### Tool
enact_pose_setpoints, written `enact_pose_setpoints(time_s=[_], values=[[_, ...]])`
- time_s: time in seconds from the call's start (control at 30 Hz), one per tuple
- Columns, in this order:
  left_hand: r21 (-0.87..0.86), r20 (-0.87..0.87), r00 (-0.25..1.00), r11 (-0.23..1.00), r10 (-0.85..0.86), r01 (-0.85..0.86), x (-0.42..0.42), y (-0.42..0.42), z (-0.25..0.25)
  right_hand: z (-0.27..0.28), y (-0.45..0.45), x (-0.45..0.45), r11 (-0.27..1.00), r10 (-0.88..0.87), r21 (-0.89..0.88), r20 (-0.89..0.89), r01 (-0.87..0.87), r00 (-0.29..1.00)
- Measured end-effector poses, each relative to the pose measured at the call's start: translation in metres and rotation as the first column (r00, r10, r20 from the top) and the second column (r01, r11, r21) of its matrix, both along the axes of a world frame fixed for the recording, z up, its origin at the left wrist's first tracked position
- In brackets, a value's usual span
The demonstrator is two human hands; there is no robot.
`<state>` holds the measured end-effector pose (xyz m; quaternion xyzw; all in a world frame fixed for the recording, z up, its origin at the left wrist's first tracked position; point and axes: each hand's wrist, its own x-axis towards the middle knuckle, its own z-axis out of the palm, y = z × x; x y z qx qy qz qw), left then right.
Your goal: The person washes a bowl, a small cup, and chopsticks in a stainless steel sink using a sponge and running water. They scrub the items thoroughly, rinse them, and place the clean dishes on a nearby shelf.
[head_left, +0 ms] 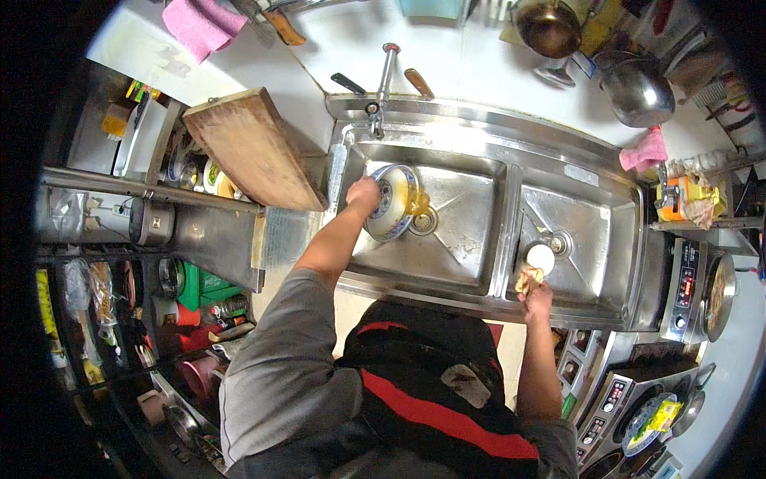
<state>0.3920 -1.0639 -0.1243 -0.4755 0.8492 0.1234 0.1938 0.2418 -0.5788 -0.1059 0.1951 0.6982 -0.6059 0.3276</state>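
My left hand (363, 196) grips the rim of a blue-and-white patterned bowl (392, 203), tilted on its side over the left sink basin (455, 239). Yellowish-brown liquid or soft food spills from the bowl beside the drain strainer (423, 221). Over the near left part of the right basin (598, 239), my right hand (537, 297) holds a crumpled, yellowish cloth or sponge-like thing (529, 279). Just beyond it lies a round white object (541, 258), close to that basin's drain (559, 243); whether the two touch is unclear.
The faucet (376, 117) rises behind the left basin. A thick wooden cutting board (254, 149) leans at the left. Pans (639, 90) hang at the upper right. An induction cooker (685, 287) with a pan stands right of the sink; a patterned plate (649, 422) lies lower right.
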Motion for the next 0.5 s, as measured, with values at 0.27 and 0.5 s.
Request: enact_pose_setpoints(time_s=[0.27,0.5], values=[[-0.252,0.534,0.817,0.881,-0.218,0.400,-0.081,0.033,0.013,-0.008,-0.028,0.012,0.934,0.306,-0.114,-0.236,-0.338,0.923],[0.085,0.137,0.959,0.968,-0.248,0.238,0.013,-0.020,0.071,-0.001,-0.094,0.017,0.836,0.473,-0.191,-0.223,-0.514,0.852]])
